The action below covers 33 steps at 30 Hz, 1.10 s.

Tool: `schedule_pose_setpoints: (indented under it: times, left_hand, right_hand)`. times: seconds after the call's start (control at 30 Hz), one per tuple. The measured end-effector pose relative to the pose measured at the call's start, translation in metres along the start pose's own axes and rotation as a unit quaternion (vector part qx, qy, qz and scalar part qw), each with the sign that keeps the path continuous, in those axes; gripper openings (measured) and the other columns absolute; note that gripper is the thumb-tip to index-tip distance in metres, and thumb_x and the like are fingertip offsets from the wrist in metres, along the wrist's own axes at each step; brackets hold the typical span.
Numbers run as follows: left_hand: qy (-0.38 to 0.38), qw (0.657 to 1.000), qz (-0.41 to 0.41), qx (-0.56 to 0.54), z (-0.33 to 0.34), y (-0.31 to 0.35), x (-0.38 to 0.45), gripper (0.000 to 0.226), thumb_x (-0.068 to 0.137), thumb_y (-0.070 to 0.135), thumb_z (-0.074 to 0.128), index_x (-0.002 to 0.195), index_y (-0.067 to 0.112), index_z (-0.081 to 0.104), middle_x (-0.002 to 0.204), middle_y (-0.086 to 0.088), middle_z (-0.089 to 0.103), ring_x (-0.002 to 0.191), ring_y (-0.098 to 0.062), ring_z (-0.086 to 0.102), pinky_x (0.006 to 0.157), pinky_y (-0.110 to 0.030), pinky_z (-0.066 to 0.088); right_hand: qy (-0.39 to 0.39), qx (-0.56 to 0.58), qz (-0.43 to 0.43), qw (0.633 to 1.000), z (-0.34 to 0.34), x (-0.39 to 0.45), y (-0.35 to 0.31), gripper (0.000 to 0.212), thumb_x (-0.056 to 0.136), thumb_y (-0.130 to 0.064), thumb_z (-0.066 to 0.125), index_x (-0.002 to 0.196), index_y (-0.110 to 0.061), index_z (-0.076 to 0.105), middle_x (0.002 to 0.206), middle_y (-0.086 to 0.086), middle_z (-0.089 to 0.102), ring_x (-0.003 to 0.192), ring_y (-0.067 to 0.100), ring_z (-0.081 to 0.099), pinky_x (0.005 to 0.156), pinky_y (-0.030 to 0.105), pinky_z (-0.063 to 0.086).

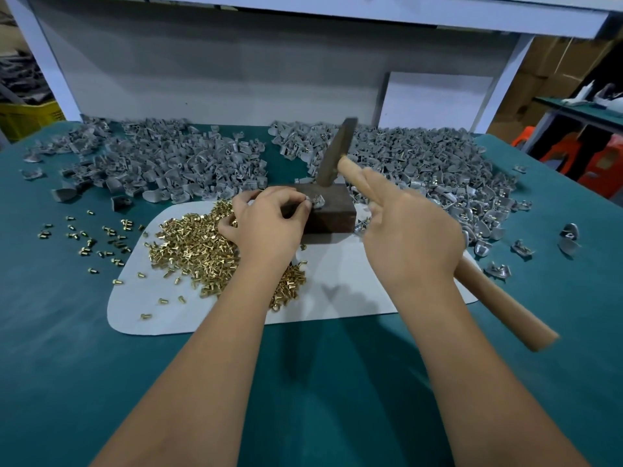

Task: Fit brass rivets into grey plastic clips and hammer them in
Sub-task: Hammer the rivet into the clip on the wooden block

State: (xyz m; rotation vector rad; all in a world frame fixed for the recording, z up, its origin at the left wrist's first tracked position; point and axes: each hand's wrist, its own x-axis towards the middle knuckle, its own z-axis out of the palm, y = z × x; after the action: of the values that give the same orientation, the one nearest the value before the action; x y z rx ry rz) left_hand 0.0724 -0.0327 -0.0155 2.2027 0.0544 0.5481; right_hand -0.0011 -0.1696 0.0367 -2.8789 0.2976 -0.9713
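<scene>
My left hand (269, 220) pinches a grey plastic clip (317, 201) on top of a dark metal block (332, 215). My right hand (409, 230) grips the wooden handle of a hammer (337, 153), with the index finger stretched along the handle. The hammer's dark head is tilted, its lower end just above the block behind the clip. A heap of brass rivets (195, 244) lies on a white mat (337, 298) under my left wrist. Whether a rivet sits in the held clip is hidden by my fingers.
Grey clips lie in two large heaps, one at the back left (161, 163) and one at the back right (421, 163), on the teal table (303, 382). Loose rivets (91, 237) are scattered left of the mat. A white wall panel (219, 72) closes the table's far side.
</scene>
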Motion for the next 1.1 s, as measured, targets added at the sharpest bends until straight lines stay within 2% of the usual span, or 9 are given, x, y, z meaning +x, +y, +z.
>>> schedule_pose_setpoints:
  times: [0.17,0.27,0.4,0.47,0.6,0.8,0.9,1.0,1.1]
  left_hand:
    - [-0.034,0.999,-0.013,-0.016,-0.004,0.003,0.001,0.011,0.089,0.045,0.063,0.079,0.042,0.064,0.103,0.030,0.055,0.132,-0.014,0.024,0.103,-0.049,0.014]
    - [-0.053,0.997,-0.023,-0.052,-0.007,0.006,0.001,0.012,0.089,0.040,0.064,0.077,0.037,0.067,0.112,0.030,0.056,0.133,-0.013,0.022,0.107,-0.049,0.011]
    - [-0.063,0.992,-0.029,-0.106,-0.013,0.009,0.000,0.019,0.089,0.036,0.066,0.070,0.035,0.067,0.118,0.031,0.057,0.132,-0.009,0.020,0.096,-0.033,0.010]
    - [-0.070,0.989,-0.033,-0.129,-0.016,0.009,-0.001,0.021,0.089,0.035,0.067,0.068,0.035,0.067,0.117,0.033,0.056,0.131,-0.007,0.019,0.090,-0.029,0.008]
    - [-0.073,0.988,-0.020,-0.133,-0.019,0.007,-0.002,0.019,0.088,0.036,0.068,0.069,0.036,0.068,0.117,0.034,0.056,0.131,-0.005,0.019,0.091,-0.029,0.007]
    - [-0.055,0.994,-0.003,-0.094,-0.019,0.006,-0.001,0.017,0.088,0.039,0.067,0.072,0.041,0.065,0.116,0.033,0.055,0.134,-0.009,0.020,0.095,-0.031,0.009]
    - [-0.040,0.999,0.001,-0.037,-0.016,0.003,-0.001,0.012,0.089,0.042,0.065,0.077,0.041,0.065,0.118,0.029,0.056,0.133,-0.013,0.021,0.100,-0.038,0.013]
    - [-0.028,1.000,-0.001,0.010,-0.012,0.001,-0.001,0.007,0.090,0.044,0.063,0.085,0.041,0.067,0.121,0.025,0.058,0.134,-0.018,0.022,0.102,-0.044,0.015]
    - [-0.017,1.000,0.002,0.016,-0.010,-0.001,-0.001,0.007,0.089,0.046,0.062,0.085,0.042,0.066,0.120,0.024,0.059,0.132,-0.019,0.024,0.100,-0.045,0.015]
  right_hand:
    - [0.005,0.046,0.087,0.995,0.007,0.007,0.022,0.048,0.095,-0.018,0.051,0.137,-0.039,0.042,0.084,0.000,0.040,0.051,0.014,0.028,0.045,0.022,0.014]
    - [-0.037,0.051,0.113,0.992,0.016,0.006,0.034,0.037,0.095,-0.018,0.048,0.129,-0.032,0.049,0.090,0.005,0.049,0.063,0.024,0.038,0.048,0.028,0.020]
    - [-0.089,0.069,0.136,0.984,0.030,0.005,0.044,0.033,0.090,-0.014,0.050,0.121,-0.025,0.055,0.095,0.011,0.065,0.076,0.033,0.052,0.058,0.032,0.031]
    - [-0.110,0.069,0.148,0.980,0.033,0.003,0.047,0.032,0.086,-0.015,0.051,0.116,-0.023,0.060,0.085,0.008,0.062,0.075,0.032,0.051,0.061,0.031,0.034]
    - [-0.135,0.041,0.147,0.979,0.036,0.003,0.046,0.019,0.082,-0.019,0.051,0.095,-0.018,0.064,0.072,0.005,0.054,0.069,0.030,0.048,0.061,0.029,0.037]
    - [-0.151,0.013,0.127,0.980,0.034,0.002,0.044,0.009,0.086,-0.018,0.052,0.085,-0.013,0.059,0.077,0.009,0.060,0.069,0.030,0.049,0.060,0.029,0.035]
    - [-0.136,0.012,0.130,0.982,0.031,0.001,0.042,0.009,0.090,-0.015,0.053,0.083,-0.013,0.048,0.088,0.013,0.063,0.073,0.030,0.046,0.060,0.031,0.032]
    - [-0.075,0.026,0.127,0.989,0.023,0.005,0.039,0.009,0.094,-0.018,0.052,0.100,-0.011,0.050,0.097,0.011,0.061,0.075,0.030,0.051,0.058,0.032,0.029]
    - [0.003,0.101,0.089,0.991,0.008,0.009,0.030,0.014,0.096,-0.023,0.050,0.108,-0.017,0.049,0.088,0.003,0.056,0.066,0.024,0.043,0.052,0.031,0.022]
